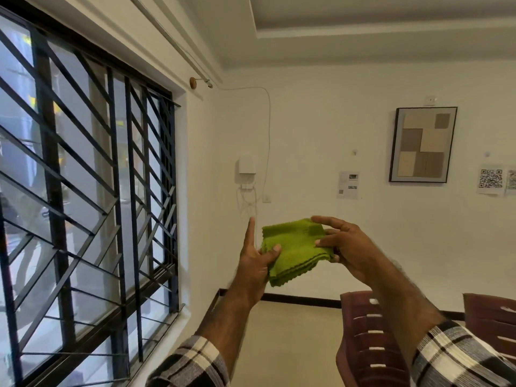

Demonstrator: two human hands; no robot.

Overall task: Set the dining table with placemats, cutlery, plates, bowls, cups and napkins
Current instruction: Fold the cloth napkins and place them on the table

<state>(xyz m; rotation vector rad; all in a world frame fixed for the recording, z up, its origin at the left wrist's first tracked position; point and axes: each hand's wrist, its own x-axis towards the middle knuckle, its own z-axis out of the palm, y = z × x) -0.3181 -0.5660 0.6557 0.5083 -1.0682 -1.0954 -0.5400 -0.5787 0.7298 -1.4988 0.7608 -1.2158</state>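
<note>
A folded green napkin (293,251) was held up in the air between both hands, in front of the white wall and well above the floor; no table was in view to carry it. The left hand (258,262) gripped the napkin's left edge, the thumb pressed onto the top of the cloth and the palm beneath it, while the index finger was stretched straight upward, clear of the fabric. The right hand (344,247) held the right side of the napkin: the thumb was seen at the lower right edge of the cloth, two fingers were laid over its top, and the uppermost finger was extended across the far corner. The napkin was tilted, its near corner hanging lowest, and its stacked layers showed along the front edge. Both forearms came out of checked sleeves (192,364) at the bottom of the view.

Below the right forearm two dark red plastic chairs (363,344) were seen. A barred window (83,191) filled the left side. On the far wall a framed picture (423,145), a white box (247,167) with cables, and printed sheets (491,181) were fixed.
</note>
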